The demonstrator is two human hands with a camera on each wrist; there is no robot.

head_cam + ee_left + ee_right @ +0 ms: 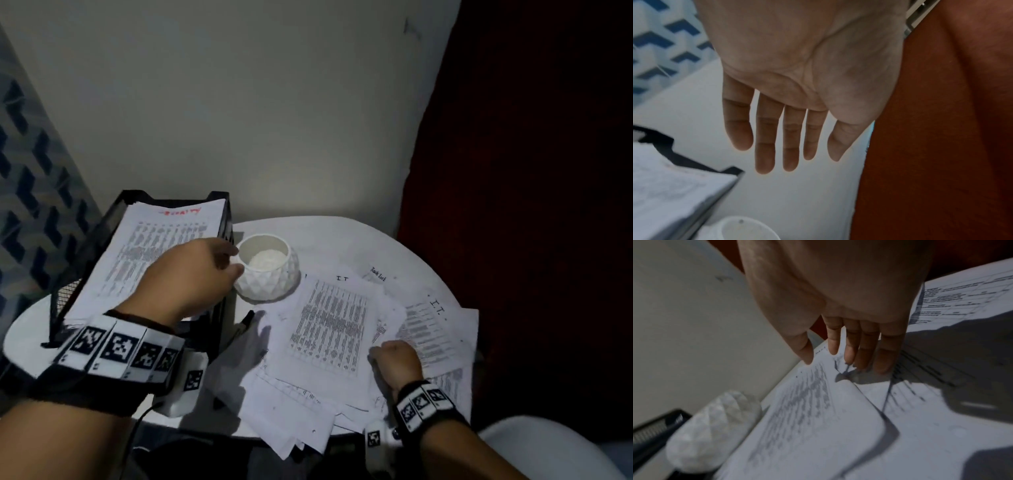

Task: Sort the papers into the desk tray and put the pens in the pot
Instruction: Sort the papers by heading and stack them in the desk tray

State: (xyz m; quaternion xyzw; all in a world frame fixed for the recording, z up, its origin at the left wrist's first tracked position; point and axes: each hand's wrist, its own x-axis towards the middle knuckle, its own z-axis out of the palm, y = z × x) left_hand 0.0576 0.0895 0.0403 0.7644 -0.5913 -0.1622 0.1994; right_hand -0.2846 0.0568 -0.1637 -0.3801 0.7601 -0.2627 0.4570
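Note:
A black mesh desk tray stands at the table's left with a printed sheet marked in red lying in it. My left hand hovers over the tray's right edge, just left of the white faceted pot. In the left wrist view that hand shows straight fingers and holds nothing. Several loose papers cover the table's right half. My right hand rests on them, and its straight fingertips touch a sheet. A dark pen lies between the tray and the papers.
The round white table stands against a pale wall. A dark red curtain hangs at the right and a patterned blue surface at the left. A white chair sits at the lower right. Some sheets overhang the table's front edge.

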